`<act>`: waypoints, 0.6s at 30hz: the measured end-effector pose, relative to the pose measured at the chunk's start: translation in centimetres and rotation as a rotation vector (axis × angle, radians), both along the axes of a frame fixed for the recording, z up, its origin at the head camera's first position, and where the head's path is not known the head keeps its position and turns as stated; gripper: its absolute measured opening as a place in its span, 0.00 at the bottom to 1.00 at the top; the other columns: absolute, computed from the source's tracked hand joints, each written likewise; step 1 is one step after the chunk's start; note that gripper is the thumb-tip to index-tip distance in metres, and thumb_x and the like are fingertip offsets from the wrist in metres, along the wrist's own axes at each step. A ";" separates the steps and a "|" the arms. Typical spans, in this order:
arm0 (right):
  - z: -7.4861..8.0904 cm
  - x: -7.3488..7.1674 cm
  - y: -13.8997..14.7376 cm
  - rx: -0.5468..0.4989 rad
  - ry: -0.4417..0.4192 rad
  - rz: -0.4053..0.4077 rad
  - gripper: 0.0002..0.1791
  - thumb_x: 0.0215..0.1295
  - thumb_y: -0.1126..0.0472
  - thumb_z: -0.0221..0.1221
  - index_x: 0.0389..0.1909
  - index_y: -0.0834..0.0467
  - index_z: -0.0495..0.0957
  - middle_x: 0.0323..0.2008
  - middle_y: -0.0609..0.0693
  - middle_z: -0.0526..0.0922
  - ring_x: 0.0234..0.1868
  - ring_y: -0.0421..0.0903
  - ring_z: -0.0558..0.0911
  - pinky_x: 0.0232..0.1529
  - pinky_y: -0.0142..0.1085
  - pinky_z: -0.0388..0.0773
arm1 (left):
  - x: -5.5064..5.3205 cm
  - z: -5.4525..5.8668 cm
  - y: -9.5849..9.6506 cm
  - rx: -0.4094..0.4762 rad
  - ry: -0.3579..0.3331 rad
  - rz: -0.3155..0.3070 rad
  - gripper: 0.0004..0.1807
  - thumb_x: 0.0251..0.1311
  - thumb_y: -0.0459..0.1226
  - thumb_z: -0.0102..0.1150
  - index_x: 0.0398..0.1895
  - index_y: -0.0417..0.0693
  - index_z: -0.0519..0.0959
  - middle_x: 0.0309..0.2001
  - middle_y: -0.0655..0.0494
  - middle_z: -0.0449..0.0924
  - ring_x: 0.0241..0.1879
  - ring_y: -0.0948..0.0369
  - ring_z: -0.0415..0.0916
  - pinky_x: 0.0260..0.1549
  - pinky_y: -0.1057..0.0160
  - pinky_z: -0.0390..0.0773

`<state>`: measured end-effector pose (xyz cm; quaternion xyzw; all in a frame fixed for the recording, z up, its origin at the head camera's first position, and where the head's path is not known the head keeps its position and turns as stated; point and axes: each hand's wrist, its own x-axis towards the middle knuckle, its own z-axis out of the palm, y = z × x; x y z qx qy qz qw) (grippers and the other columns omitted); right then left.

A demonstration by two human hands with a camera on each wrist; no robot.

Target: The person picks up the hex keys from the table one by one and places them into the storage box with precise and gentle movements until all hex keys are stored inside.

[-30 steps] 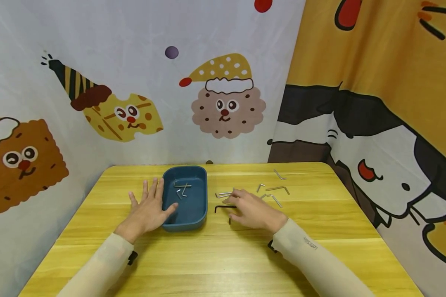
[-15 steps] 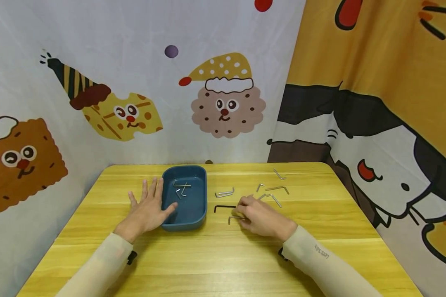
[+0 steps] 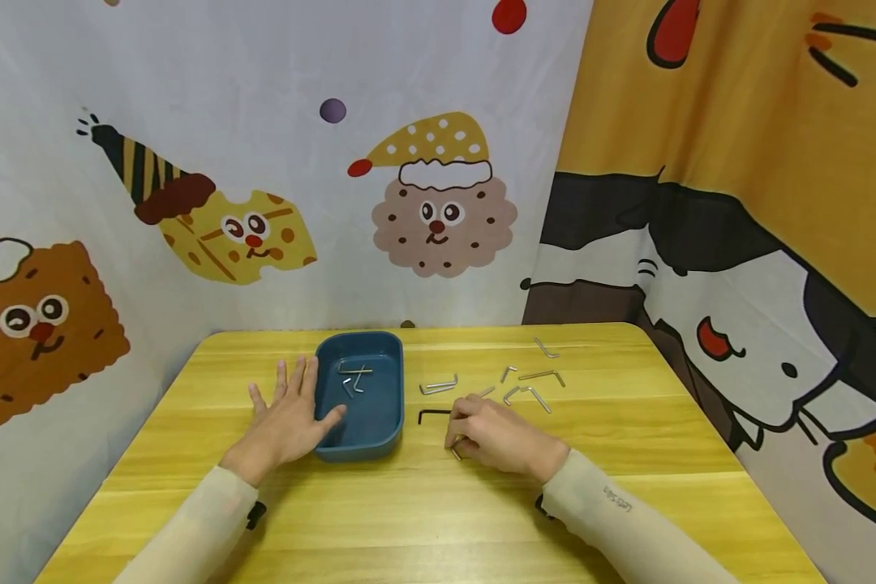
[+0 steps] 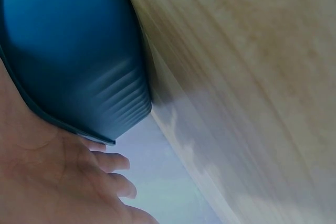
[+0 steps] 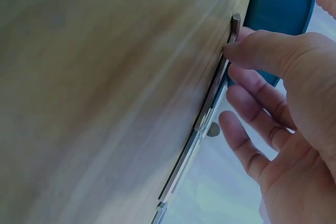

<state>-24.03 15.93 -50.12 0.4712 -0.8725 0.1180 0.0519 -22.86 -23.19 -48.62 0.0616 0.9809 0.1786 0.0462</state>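
Observation:
My left hand [image 3: 277, 426] lies with straight, spread fingers against the left side of a dark blue tray [image 3: 372, 418], its thumb over the rim. In the left wrist view the palm touches the tray wall [image 4: 68, 40]. My right hand [image 3: 500, 434] pinches a metal hex key [image 5: 219, 74] close to its bend, between thumb and index finger. The key appears to lie along the tabletop; in the head view the hand hides most of it. Just beyond those fingers lies a black hex key [image 3: 432, 411], partly covered by the hand.
Several small hex keys [image 3: 356, 381] lie inside the tray. Two silver hex keys [image 3: 438, 386] sit right of it. Farther right are several more loose hex keys [image 3: 540, 375] on the wooden table [image 3: 409, 519]. A printed curtain [image 3: 263, 105] hangs behind the table.
My right hand has drawn back from beside the black hex key and now pinches the nearer metal one, which has turned slightly. The left hand stays on the tray.

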 end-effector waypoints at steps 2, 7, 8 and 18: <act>0.0 0.0 -0.2 -0.004 -0.003 0.017 0.12 0.77 0.67 0.74 0.47 0.45 0.98 0.50 0.42 0.90 0.53 0.41 0.85 0.56 0.31 0.88 | 0.0 -0.1 0.0 -0.001 0.002 0.002 0.61 0.86 0.67 0.55 0.99 0.41 0.36 0.97 0.32 0.31 0.95 0.28 0.20 0.79 0.07 0.21; -0.1 0.0 0.0 -0.019 0.002 0.025 0.12 0.76 0.67 0.76 0.48 0.45 0.97 0.51 0.43 0.90 0.53 0.41 0.87 0.55 0.31 0.88 | -0.1 -0.2 -0.1 0.008 0.004 -0.003 0.61 0.86 0.66 0.55 0.99 0.41 0.36 0.97 0.32 0.30 0.95 0.28 0.20 0.79 0.07 0.20; -0.1 0.1 0.1 -0.025 0.010 0.020 0.12 0.75 0.67 0.76 0.49 0.46 0.97 0.51 0.44 0.90 0.52 0.40 0.87 0.54 0.31 0.88 | -0.1 -0.3 -0.1 0.009 0.004 -0.003 0.61 0.86 0.66 0.55 0.99 0.41 0.36 0.97 0.33 0.30 0.95 0.28 0.20 0.79 0.07 0.20; 0.2 1.1 1.3 0.056 0.000 -0.191 0.08 0.76 0.55 0.79 0.50 0.51 0.94 0.43 0.46 0.85 0.35 0.36 0.79 0.34 0.29 0.79 | -0.2 -0.3 -0.2 0.007 0.005 -0.004 0.62 0.86 0.66 0.56 0.99 0.42 0.36 0.97 0.31 0.33 0.95 0.27 0.21 0.79 0.06 0.21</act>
